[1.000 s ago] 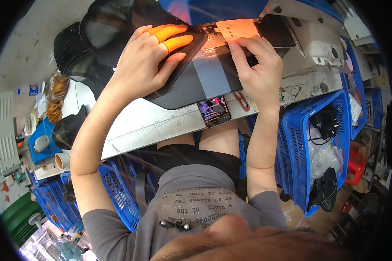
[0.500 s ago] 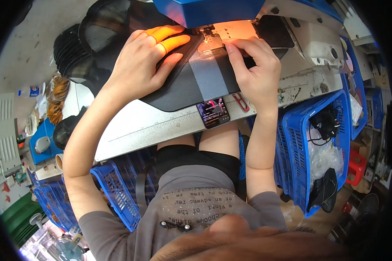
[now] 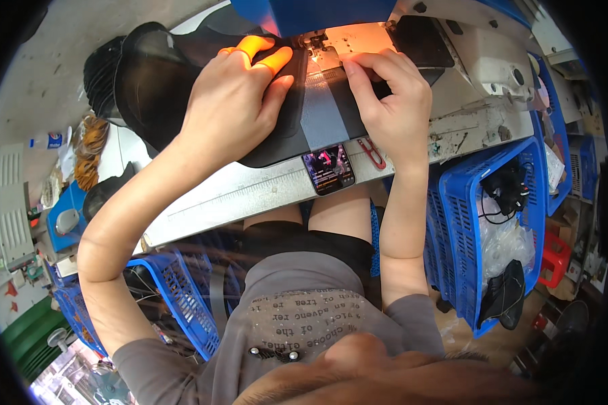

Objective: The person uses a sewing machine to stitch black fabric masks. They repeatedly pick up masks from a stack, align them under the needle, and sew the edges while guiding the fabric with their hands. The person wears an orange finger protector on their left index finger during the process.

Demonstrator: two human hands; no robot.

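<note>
Black fabric panel [image 3: 203, 101] with grey strip [image 3: 321, 111] flat on sewing machine bed, leading edge under the presser foot [image 3: 312, 42] in the lamp glow. Sits higher in view than a second ago, closer to the needle; probably camera leaning in as much as any feed. Means stitching along the grey strip under way, seam not finished.

Left hand [image 3: 240, 101] spread flat on the black panel, palm down, fingertips near the foot; pressing, not clasping. Right hand [image 3: 388, 91] on the strip's right side, fingers curled, thumb and forefinger pinching the edge just beside the foot. Both placements same as half a second back.

Around:
- Phone [image 3: 329, 169] with lit screen at the table's [image 3: 250, 196] front edge, touching the panel's hem.
- Red snips [image 3: 371, 154] just right of phone, below right wrist.
- Blue crate [image 3: 466, 223] right of the knees, holding black cable and clear bags.
- More blue crates [image 3: 175, 297] lower left under the table.
- Dark bundle [image 3: 105, 74] off the table's left end.

Obstructions: phone and snips sit right at the fabric's trailing edge, could snag if panel gets pulled back. Fingertips very near the needle.
</note>
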